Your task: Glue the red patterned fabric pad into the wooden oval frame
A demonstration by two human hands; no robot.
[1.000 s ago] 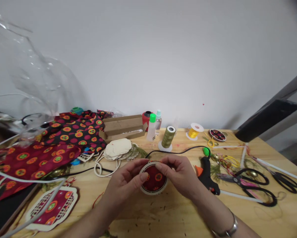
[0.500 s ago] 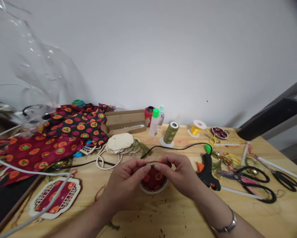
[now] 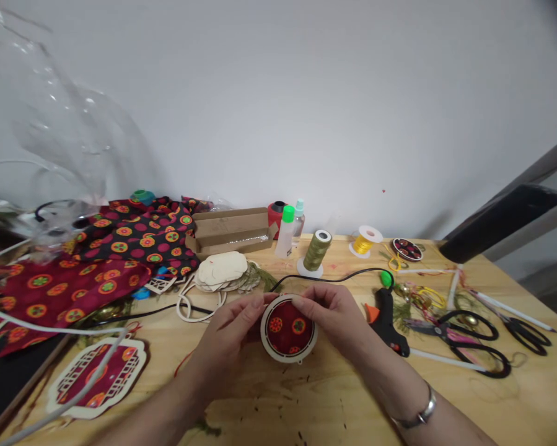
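Observation:
A round ornament (image 3: 289, 329) with a pale wooden ring and dark red patterned fabric inside is held up over the table, its face toward me. My right hand (image 3: 336, 319) pinches its upper right rim, thumb on the front. At its left edge, my left hand (image 3: 236, 328) has its thumb and fingers closed at the rim; the fingertips behind are hidden. A tiny loop shows at the ring's lower edge. Just right of my right hand lies a black hot glue gun (image 3: 388, 322) with an orange trigger.
Patterned fabric (image 3: 134, 232), a cardboard box (image 3: 232, 229) and stacked wooden plaques (image 3: 225, 269) lie at back left. Behind the hands stand an olive thread spool (image 3: 317, 251) and a green-capped bottle (image 3: 285, 232). Scissors (image 3: 473, 344) rest at right; a scalloped ornament (image 3: 96, 378) lies under a white cable.
The round ornament has tilted up to face me, showing its whole ring. My left hand has moved from its top edge to its left side; my right hand keeps its grip.

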